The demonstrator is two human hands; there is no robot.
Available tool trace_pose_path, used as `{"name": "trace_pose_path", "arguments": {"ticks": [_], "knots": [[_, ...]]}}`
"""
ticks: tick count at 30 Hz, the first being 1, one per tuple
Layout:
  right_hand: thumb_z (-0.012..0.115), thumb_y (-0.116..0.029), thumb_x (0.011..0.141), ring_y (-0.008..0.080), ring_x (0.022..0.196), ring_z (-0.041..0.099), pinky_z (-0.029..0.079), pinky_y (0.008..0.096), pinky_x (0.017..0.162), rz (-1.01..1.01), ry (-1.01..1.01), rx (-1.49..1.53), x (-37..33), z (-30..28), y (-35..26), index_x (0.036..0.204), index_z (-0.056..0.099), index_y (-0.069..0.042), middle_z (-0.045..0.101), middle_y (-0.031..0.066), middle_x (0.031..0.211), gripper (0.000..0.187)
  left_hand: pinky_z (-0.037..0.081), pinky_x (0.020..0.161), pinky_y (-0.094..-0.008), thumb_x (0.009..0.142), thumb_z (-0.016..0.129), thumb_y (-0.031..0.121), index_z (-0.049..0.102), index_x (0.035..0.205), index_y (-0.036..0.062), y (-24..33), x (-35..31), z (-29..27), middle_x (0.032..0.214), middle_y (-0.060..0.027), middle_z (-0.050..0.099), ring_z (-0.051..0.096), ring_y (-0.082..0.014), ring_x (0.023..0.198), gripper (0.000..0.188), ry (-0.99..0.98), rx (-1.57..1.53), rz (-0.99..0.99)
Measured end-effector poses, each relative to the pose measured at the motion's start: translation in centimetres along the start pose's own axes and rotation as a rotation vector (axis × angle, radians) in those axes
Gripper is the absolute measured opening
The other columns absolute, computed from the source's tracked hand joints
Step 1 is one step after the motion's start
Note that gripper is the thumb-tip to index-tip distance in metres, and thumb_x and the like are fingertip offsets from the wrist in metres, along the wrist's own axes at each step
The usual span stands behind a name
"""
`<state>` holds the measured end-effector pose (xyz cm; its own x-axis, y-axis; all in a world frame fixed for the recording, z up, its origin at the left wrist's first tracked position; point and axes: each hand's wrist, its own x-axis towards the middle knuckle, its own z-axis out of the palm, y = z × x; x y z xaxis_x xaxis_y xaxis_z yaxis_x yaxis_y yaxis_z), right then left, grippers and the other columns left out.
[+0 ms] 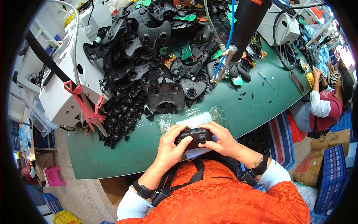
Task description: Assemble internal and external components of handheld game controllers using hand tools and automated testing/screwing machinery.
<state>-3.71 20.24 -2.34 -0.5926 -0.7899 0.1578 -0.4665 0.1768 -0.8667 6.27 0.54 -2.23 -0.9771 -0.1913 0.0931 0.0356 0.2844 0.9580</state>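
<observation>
The fingers point(174, 131) of the left hand point(167, 150) and right hand point(223, 141) pinch a black plastic game controller point(194, 137) from both ends, thumbs point(185, 142) laid on its face, above the near edge of the green, smooth-topped counter point(244, 112). Crinkled clear plastic wrapping point(220, 116) lies beneath and just beyond it; farther back, a tangled heap of black plastic controller shells point(165, 98) spreads beside a pile of small, round, black caps point(118, 118) near a white boxy housing point(63, 95).

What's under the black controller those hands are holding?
Past the black controller, crinkly clear plastic and something whitish show on the green table. The controller, left hand and right hand cover whatever is directly underneath, so I can't see that.
</observation>
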Motion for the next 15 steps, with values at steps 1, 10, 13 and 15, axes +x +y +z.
{"name": "trace_pose_path", "arguments": {"ticks": [1,10,13,15], "knots": [[0.079,-0.018,0.075,0.0347,0.095,0.06,0.049,0.0395,0.083,-0.008,0.003,0.014,0.0,-0.1,0.0,0.12,0.056,-0.002,0.061,0.0172,0.104,0.052,0.048,0.084,-0.0298,0.085,0.071,0.008,0.065,0.112,-0.0009,0.2,0.0,-0.2,0.1,-0.0081,0.064,0.06,-0.017,0.092,0.029,0.002,0.001,0.0],[0.079,-0.015,0.075,0.03,0.097,0.062,0.049,0.0369,0.085,-0.008,0.016,0.05,-0.3,0.0,0.0,0.122,0.056,-0.002,0.061,0.0151,0.105,0.055,0.048,0.089,-0.0296,0.085,0.073,0.008,0.066,0.115,0.0004,0.4,0.2,-0.9,0.105,-0.0079,0.067,0.062,-0.0161,0.099,0.032,-0.073,-0.1,-0.085],[0.078,-0.011,0.077,0.0231,0.1,0.062,0.051,0.034,0.086,0.097,0.033,0.124,-0.6,-0.1,0.1,0.125,0.055,-0.001,0.062,0.0113,0.106,0.054,0.046,0.1,-0.0337,0.086,0.074,0.009,0.045,0.142,0.0028,-0.8,-0.3,-1.6,0.127,-0.0105,0.06,0.059,-0.0201,0.115,0.064,-0.08,-0.48,-0.225],[0.078,-0.009,0.078,0.0199,0.101,0.061,0.051,0.0326,0.087,0.171,0.08,0.264,-0.7,-0.1,0.2,0.126,0.055,-0.001,0.061,0.0094,0.106,0.053,0.045,0.102,-0.0351,0.085,0.075,0.009,0.04,0.144,0.0026,-0.8,-0.8,-2.9,0.13,-0.0121,0.058,0.057,-0.0208,0.118,0.068,-0.149,-0.44,-0.269]]}}
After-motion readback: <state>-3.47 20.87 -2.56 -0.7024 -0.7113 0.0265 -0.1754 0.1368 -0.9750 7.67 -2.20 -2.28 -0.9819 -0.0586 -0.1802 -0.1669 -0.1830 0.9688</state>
